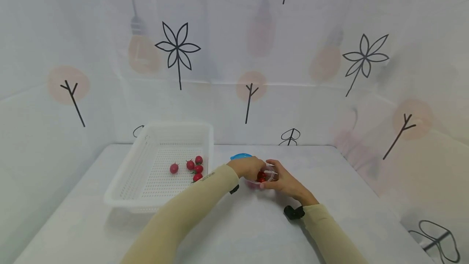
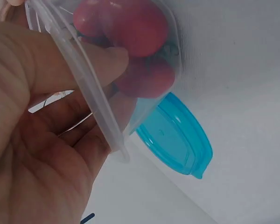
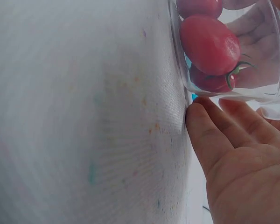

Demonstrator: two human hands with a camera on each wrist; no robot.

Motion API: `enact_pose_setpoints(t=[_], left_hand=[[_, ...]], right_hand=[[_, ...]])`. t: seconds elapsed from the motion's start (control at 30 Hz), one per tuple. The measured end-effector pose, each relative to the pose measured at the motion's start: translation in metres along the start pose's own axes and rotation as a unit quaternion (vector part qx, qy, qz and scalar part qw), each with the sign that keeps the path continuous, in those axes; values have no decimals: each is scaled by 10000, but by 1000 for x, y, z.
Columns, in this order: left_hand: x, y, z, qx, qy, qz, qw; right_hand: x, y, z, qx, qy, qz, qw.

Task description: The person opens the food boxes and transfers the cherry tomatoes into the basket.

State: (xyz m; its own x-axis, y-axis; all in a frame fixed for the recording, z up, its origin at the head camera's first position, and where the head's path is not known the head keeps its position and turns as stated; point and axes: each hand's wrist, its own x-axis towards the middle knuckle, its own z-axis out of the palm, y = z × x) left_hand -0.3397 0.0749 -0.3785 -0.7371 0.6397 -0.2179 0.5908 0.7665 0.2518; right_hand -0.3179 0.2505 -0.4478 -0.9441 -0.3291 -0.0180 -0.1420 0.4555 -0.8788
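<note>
A small clear plastic container (image 1: 273, 171) with several red cherry tomatoes (image 2: 139, 28) in it stands on the white table. My left hand (image 1: 250, 168) reaches over its rim (image 2: 104, 116), with thumb and fingers inside among the tomatoes. Whether they pinch a cherry tomato, I cannot tell. From the right, my right hand (image 1: 289, 184) holds the container, thumb on the near side and fingers on the far side. In the right wrist view its fingers (image 3: 224, 128) lie against the container's outer wall. A blue lid (image 2: 177, 135) rests just behind the container.
To the left stands a large white perforated basket (image 1: 136, 204), where several cherry tomatoes (image 1: 174, 168) lie, most of them bunched at its right side. A white printed curtain (image 1: 220, 52) hangs behind the table and along its sides.
</note>
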Motion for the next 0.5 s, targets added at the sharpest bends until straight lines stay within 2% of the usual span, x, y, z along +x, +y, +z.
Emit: enact_pose_setpoints(t=[0.27,0.5], left_hand=[[-4,1,-5,407,-9,-83,9991],[-3,2,-4,564,-15,-57,9984]], right_hand=[[0,0,1,60,-92,-1,9999],[1,0,0,42,-65,-20,10000]])
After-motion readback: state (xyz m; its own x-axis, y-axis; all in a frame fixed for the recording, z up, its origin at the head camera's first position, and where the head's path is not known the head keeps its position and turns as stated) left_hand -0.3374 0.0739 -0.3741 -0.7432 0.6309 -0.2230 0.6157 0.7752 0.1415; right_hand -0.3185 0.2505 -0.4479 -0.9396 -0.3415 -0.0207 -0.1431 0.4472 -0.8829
